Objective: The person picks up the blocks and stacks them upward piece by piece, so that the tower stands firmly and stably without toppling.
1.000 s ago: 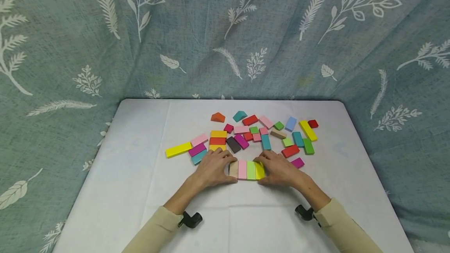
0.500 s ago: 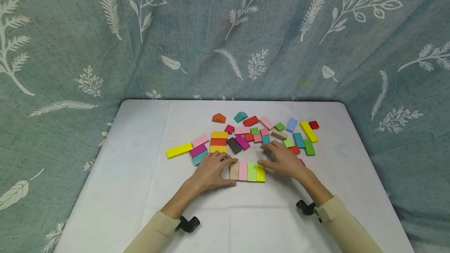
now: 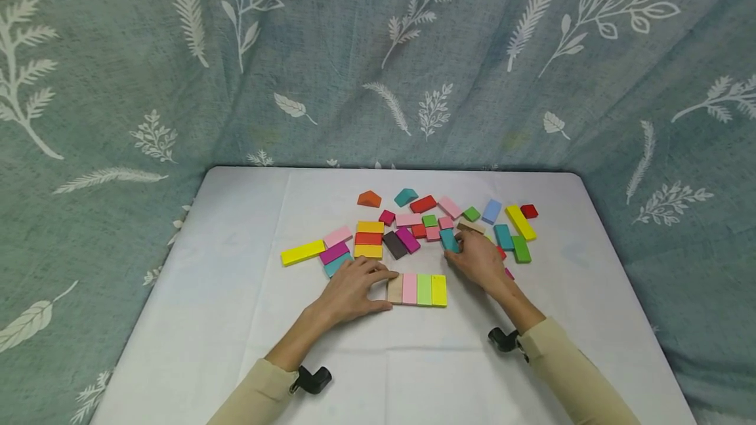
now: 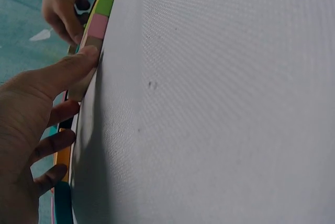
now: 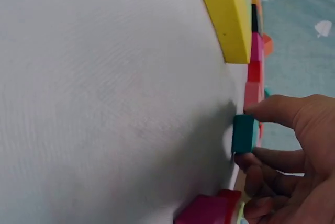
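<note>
Four-sided blocks in beige, pink, light green and yellow lie side by side in a row near the front. At its left end my left hand point(image 3: 354, 287) holds the beige block point(image 3: 394, 289), thumb on the near end and index finger at the far end. The pink block point(image 3: 409, 289), light green block point(image 3: 424, 290) and yellow block point(image 3: 439, 291) follow to the right. Behind the row, my right hand point(image 3: 480, 258) pinches a teal block point(image 5: 243, 133) between thumb and fingers; in the right wrist view it appears low, at the cloth.
Many loose coloured blocks spread behind the hands, among them a dark grey block point(image 3: 395, 245), a magenta block point(image 3: 408, 240) and an orange block point(image 3: 369, 199). A long yellow block point(image 3: 303, 253) lies left. White cloth covers the table point(image 3: 236, 320); a patterned curtain point(image 3: 342, 31) hangs behind.
My right hand has let go of the row's yellow end, moved back and taken hold of the teal block, which is now tilted slightly. My left hand stays at the beige block.
</note>
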Demonstrator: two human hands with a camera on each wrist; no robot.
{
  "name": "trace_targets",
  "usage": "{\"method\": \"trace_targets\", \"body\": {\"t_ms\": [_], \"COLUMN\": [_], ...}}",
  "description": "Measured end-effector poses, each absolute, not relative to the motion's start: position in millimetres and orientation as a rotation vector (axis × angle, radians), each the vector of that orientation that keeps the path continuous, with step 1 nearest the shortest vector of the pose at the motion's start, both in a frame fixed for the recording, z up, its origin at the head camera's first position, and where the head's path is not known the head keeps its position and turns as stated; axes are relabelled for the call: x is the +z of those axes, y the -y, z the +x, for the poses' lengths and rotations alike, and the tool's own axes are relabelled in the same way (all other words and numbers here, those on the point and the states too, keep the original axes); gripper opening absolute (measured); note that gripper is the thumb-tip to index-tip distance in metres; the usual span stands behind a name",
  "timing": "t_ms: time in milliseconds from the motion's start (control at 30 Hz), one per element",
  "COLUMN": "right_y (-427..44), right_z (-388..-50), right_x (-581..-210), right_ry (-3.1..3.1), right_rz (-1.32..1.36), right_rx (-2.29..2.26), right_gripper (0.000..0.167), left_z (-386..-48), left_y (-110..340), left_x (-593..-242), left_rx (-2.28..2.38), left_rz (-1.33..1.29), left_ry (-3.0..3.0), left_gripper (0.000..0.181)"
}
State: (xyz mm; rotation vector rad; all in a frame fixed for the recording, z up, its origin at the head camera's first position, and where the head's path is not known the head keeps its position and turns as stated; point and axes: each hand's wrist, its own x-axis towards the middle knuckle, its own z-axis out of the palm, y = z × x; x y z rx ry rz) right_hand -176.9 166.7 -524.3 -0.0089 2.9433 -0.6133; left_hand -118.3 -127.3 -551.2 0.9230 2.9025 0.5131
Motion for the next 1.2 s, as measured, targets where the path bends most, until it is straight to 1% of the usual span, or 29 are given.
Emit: {"method": "trace_targets", "body": {"t_ms": [167,400,467,767,933,1200], "right_y": [-171.8,-164.4,-158.3,-133.8,-127.8,-123.1], "right_z": [-169.8,-166.4,-164.6,-168.3,-172.2,-174.6], "right_x": [-512.0,-502.9,-505.3,-514.2,-520.3,-526.0], "right_ry": [-3.002,-2.799,-2.715,-2.606,-2.581,-2.583], "right_rz": [-0.062,-0.501,-0.566,-0.682,-0.680,-0.687], "right_rx": [-0.703,-0.909,-0.898,-0.764,-0.763,-0.793], "right_gripper": [0.050,0.044,0.045,0.042,0.040,0.031], "left_z": [-119.4,-119.3,-118.9,-120.3,-119.7,-120.7], "left_y": [128.0,132.1,132.4,130.4,129.9,129.3], "left_x": [-552.6,-552.3,-552.3,-552.7,-552.7,-553.0], "left_rx": [0.506,0.497,0.492,0.497,0.507,0.531], "left_rz": [0.939,0.960,0.975,1.043,1.043,1.035], "left_ry": [-2.909,-2.915,-2.911,-2.910,-2.906,-2.914], "left_gripper": [0.065,0.062,0.062,0.062,0.062,0.062]}}
